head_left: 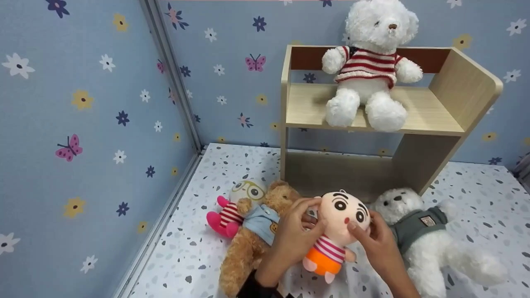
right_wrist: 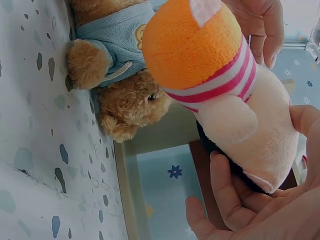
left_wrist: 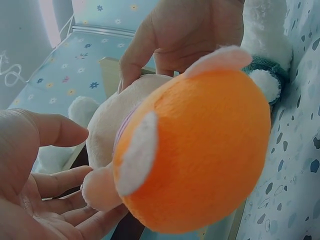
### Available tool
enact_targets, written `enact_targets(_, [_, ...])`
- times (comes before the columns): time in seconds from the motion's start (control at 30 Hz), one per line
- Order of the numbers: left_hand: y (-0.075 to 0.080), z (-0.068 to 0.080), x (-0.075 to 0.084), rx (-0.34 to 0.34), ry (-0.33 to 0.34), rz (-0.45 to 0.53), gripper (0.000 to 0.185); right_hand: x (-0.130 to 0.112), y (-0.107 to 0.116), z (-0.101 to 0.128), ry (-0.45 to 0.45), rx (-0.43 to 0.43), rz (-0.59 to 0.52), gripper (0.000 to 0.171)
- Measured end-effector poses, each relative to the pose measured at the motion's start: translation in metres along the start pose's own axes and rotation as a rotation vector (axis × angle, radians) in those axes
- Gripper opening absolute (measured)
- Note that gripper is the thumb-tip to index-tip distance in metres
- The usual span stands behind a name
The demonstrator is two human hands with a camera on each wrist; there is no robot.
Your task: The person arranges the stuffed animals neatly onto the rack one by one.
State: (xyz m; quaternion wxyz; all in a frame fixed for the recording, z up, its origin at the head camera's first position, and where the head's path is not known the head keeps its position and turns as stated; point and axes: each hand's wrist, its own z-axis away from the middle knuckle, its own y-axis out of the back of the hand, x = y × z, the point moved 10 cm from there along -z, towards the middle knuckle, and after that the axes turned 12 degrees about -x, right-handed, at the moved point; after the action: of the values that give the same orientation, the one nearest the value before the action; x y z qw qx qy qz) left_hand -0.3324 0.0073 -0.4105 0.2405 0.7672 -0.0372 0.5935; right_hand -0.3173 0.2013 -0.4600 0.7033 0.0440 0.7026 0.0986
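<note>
Head: left hand (head_left: 295, 234) and right hand (head_left: 381, 248) grip a doll (head_left: 336, 231) with curled fingers, shelf edge (head_left: 308, 126) at twelve o'clock, brown bear (head_left: 258, 227) crowding nine, green-shirted bear (head_left: 418, 234) three. Left wrist: worktop (left_wrist: 287, 185) runs along three. Right wrist: brown bear fills ten.

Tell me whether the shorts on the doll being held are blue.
No, the doll wears orange shorts below its pink-and-white striped top.

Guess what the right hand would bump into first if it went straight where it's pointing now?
The doll: the right hand is touching its head, so that comes first. Beyond it, along that slant up and left in the head view, the shelf may be next, but depth is unclear.
</note>
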Motion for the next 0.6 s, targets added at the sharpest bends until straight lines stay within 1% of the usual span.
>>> enact_targets(0.07, [0.0000, -0.0004, 0.0007, -0.004, -0.012, 0.020, 0.045, -0.0014, 0.0008, 0.0006, 0.006, 0.006, 0.011, 0.043])
enact_targets(0.2, [-0.0003, -0.0008, -0.0005, -0.010, -0.003, 0.041, 0.044, -0.0025, 0.0018, 0.0007, 0.009, 0.014, 0.005, 0.043])
enact_targets(0.6, [-0.0006, 0.0001, 0.0010, -0.009, 0.014, 0.057, 0.043, -0.0073, 0.0028, 0.0027, 0.043, 0.014, -0.045, 0.044])
